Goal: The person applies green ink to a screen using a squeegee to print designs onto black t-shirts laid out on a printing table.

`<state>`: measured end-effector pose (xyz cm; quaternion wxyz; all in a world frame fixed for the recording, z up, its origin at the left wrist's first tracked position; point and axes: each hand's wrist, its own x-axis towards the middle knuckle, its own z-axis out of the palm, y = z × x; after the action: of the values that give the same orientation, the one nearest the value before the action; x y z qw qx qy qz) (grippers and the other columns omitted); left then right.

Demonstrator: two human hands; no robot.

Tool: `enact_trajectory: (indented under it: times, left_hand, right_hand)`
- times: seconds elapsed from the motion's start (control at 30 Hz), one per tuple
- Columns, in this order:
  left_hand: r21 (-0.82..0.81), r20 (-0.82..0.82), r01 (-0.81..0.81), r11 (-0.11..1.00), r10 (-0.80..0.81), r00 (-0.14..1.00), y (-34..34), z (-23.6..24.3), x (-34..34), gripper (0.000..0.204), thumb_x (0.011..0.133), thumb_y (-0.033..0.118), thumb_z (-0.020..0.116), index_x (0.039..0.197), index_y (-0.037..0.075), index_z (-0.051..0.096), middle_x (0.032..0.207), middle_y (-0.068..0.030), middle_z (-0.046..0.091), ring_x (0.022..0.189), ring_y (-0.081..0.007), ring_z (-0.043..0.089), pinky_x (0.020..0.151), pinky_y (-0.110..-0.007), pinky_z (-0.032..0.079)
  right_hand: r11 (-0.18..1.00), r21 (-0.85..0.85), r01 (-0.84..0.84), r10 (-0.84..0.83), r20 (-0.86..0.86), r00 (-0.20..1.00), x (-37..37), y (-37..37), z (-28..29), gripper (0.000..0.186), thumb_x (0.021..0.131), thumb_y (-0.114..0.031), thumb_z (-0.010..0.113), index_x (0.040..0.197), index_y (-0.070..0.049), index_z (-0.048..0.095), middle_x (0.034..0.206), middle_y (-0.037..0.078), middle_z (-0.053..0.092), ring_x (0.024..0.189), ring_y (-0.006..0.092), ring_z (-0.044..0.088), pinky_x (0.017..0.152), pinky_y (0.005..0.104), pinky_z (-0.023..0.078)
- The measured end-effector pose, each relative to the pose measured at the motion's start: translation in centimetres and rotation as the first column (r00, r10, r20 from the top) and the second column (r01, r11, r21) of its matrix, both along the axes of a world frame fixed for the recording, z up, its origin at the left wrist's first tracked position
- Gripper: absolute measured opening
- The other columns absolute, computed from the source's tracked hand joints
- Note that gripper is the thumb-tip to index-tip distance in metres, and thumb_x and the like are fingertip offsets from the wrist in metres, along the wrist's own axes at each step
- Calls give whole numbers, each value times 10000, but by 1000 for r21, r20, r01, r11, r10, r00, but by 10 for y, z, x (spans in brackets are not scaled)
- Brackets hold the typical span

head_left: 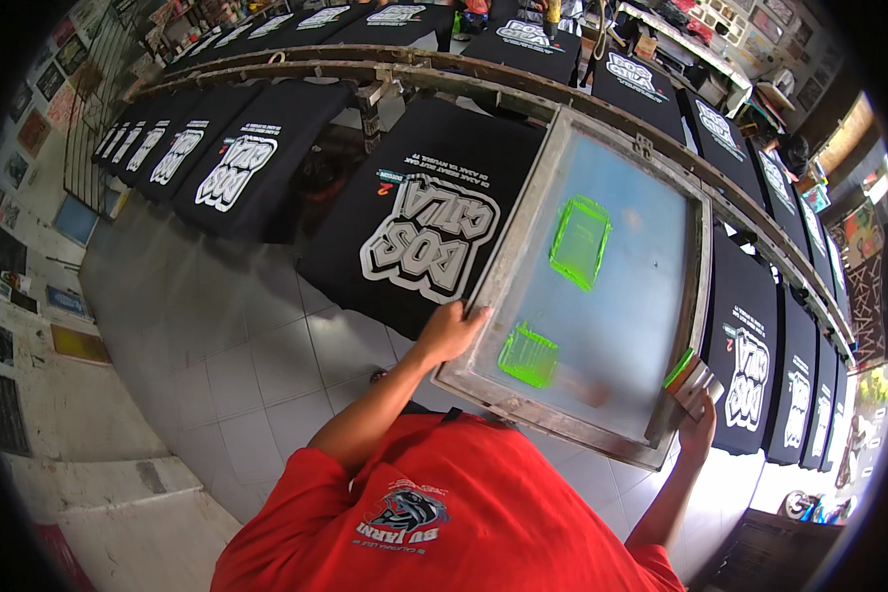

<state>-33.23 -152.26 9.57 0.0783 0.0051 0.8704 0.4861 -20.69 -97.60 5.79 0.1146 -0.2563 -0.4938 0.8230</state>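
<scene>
Seemingly at the green-ink printing step: gripping the framed screen [612, 316] by its near-left edge with the left hand [452, 333], between black shirts [432, 232], clutching a green-edged squeegee [693, 377] in the right hand [699, 426]. Next, probably calling for steady seating before any stroke.

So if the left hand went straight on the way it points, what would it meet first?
The left hand would likely meet the screen frame, whose edge it already seems to grip; exact depth is hard to judge.

The black shirt [350, 222] bears big white lettering [434, 237] toward its near edge, smaller lines [454, 166] beyond; the red shirt [523, 513] bears some too.
</scene>
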Motion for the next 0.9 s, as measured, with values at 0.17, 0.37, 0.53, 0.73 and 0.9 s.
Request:
enact_trajectory:
  times: [0.17,0.37,0.53,0.73,0.9]
  left_hand:
    - [21,-52,-21,1000,22,998,-128,2,-30,432,891,380,557,856,-46,616,660,-180,610,626,-280,624,591,-393,463]
    - [99,-17,-66,993,68,998,-317,-26,-47,408,920,361,551,838,-35,600,614,-27,516,596,-118,454,550,-339,392]
    - [79,-217,-75,994,91,972,-401,-26,-53,433,926,364,541,923,-65,600,776,-88,625,716,-152,538,670,-338,443]
    - [9,-117,-99,995,100,988,-438,-42,-57,446,922,366,538,940,-75,607,836,-137,651,784,-201,589,719,-353,451]
    - [12,-108,-70,997,71,992,-434,-54,-64,496,914,415,530,870,-74,596,765,-172,636,724,-247,600,674,-376,445]
  right_hand:
    - [973,-225,60,-90,-127,988,-10,-145,10,328,887,-206,550,1187,-72,547,1073,80,611,913,204,613,741,298,510]
    - [987,-117,-113,105,-77,992,-45,-334,15,241,861,-246,578,1009,-62,625,885,56,640,735,133,603,553,249,445]
    - [967,-213,-136,109,-137,985,-80,-440,30,212,854,-196,609,972,-21,618,911,56,641,832,154,605,757,288,467]
    - [962,-242,-124,109,-75,991,-94,-471,29,237,839,-202,632,999,-29,610,933,51,641,877,173,602,799,303,461]
    - [959,-261,-109,99,-51,994,-101,-468,27,290,831,-203,638,1055,-27,587,975,71,633,899,201,599,836,338,457]
